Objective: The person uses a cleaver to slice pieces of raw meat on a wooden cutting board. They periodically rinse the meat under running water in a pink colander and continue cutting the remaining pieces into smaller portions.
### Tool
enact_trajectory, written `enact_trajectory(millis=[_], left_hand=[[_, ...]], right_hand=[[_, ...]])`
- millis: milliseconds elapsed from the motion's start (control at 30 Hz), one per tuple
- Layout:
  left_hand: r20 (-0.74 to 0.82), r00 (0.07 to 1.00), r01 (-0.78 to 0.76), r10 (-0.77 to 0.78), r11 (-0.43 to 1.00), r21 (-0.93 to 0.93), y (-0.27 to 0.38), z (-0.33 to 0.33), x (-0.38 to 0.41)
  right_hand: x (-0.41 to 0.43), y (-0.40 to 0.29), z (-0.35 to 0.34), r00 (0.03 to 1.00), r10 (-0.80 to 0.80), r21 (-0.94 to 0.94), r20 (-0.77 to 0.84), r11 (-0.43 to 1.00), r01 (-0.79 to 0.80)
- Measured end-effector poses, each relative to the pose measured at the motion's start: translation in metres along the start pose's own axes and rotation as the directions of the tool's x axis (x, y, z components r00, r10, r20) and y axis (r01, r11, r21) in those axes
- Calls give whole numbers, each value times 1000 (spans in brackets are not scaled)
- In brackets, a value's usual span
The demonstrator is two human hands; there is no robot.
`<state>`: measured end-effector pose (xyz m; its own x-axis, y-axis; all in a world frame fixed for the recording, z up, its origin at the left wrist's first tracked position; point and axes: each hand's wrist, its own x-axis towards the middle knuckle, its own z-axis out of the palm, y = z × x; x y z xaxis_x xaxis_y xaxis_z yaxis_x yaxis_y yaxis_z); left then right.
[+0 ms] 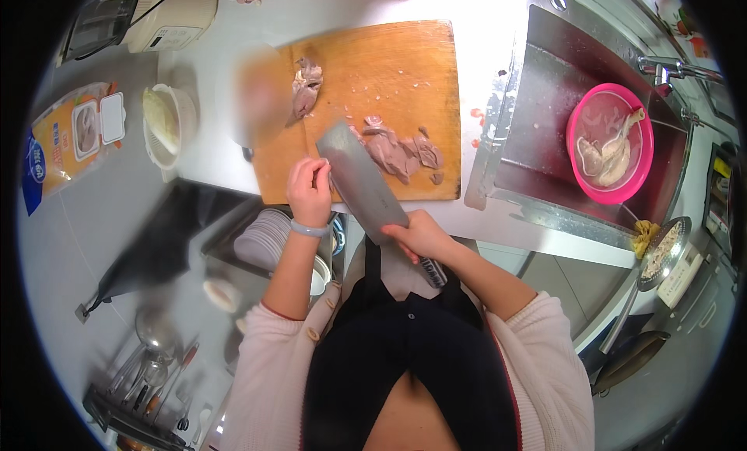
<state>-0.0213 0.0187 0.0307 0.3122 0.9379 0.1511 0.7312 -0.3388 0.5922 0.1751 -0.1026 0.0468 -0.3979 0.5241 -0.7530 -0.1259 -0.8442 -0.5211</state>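
My right hand (420, 235) grips a cleaver (365, 185) at its handle and the near end of the blade. Its broad steel blade slants up and left across the lower part of a wooden cutting board (408, 48). My left hand (309, 188), with a pale bangle on its wrist, is beside the blade with fingers curled; whether something small is between them cannot be seen. Several cut slices of pinkish meat (402, 153) lie right of the blade. Another chunk of meat (307, 89) lies farther up, near the board's left side.
A pink basin (648, 165) with a pale poultry leg and other meat stands in the steel sink (543, 101). A blurred round thing (259, 95) overlaps the board's left edge. An open drawer with stacked plates (262, 241) is below the counter. A white basket (184, 118) stands left.
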Motion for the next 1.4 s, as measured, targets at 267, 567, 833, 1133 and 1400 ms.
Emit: enact_trajectory(millis=[267, 567, 833, 1133, 1400], left_hand=[[-9, 1000, 14, -14, 999, -38, -4, 1, 1], [20, 992, 125, -123, 974, -187, -4, -3, -4], [-39, 979, 187, -202, 951, -248, -9, 0, -10], [-18, 976, 203, -217, 936, -289, -25, -5, -15], [38, 856, 453, -515, 714, -534, -60, -23, -3]], right_hand=[[25, -17, 12, 994, -83, -31, -72, 996, 81], [32, -9, 17, 995, -72, -36, -74, 997, 70], [4, -22, 16, 995, 32, -227, -95, 972, -52], [46, -48, 48, 937, -250, -490, -242, 865, 105], [20, -43, 32, 838, -441, -682, -320, 721, 119]])
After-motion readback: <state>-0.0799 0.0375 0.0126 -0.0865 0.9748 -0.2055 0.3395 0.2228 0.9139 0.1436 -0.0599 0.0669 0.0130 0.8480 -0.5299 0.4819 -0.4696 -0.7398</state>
